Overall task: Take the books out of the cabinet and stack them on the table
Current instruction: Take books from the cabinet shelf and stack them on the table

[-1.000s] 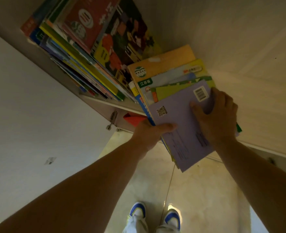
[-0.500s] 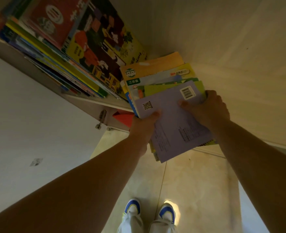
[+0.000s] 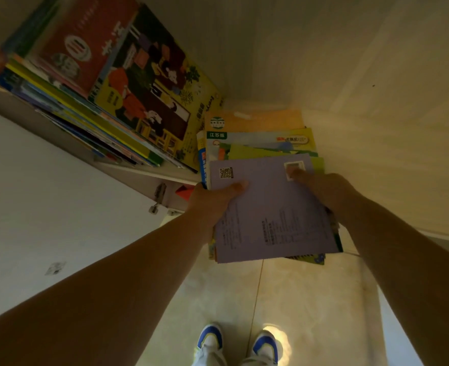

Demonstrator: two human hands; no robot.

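A small stack of thin books (image 3: 260,143) sticks out over the front edge of the cabinet shelf (image 3: 376,165), with a lilac book (image 3: 268,207) on top, back cover up. My left hand (image 3: 213,202) grips the stack's left edge, thumb on the lilac cover. My right hand (image 3: 323,191) holds the right edge, fingers over the barcode. A second, bigger pile of books (image 3: 107,83) lies at the left of the shelf, a red book and a yellow illustrated one on top.
The white cabinet door (image 3: 46,194) stands open at the left, its hinge (image 3: 158,196) near my left hand. Something red (image 3: 185,192) shows under the shelf. Below are the tiled floor (image 3: 297,299) and my blue-and-white shoes (image 3: 239,344).
Both hands have drawn the small stack farther out over the shelf's edge. My left thumb has slid onto the lilac cover, and the right hand has shifted toward the stack's right side.
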